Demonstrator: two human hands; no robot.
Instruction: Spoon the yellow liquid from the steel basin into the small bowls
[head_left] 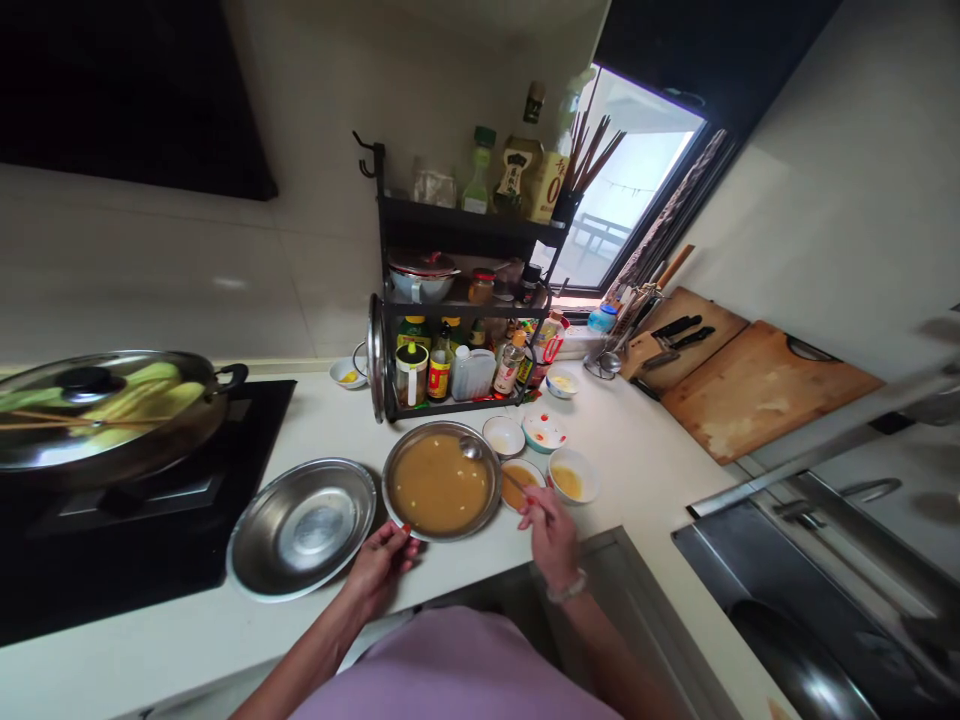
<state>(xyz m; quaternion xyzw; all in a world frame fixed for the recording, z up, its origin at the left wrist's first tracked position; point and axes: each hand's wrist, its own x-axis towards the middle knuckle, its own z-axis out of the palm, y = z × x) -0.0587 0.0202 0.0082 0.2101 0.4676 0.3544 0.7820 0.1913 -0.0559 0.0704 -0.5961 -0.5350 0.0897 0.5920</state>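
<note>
A steel bowl (395, 458) full of brownish-yellow liquid sits on the white counter in front of me. My left hand (381, 566) grips its near rim, fingers curled. My right hand (551, 530) is closed on the handle of a metal spoon (474, 450), whose scoop rests at the bowl's far right rim. Just right of the bowl stand two small bowls (523, 480) (572, 480) with the same yellow liquid. An empty steel basin (301, 528) lies to the left of the full bowl.
A lidded pan with greens and chopsticks (105, 412) sits on the black hob at left. A black rack of bottles and jars (457, 320) stands behind the bowls. Cutting boards and knives (750, 385) lean at right, above a sink (810, 610). More small dishes (525, 433) lie by the rack.
</note>
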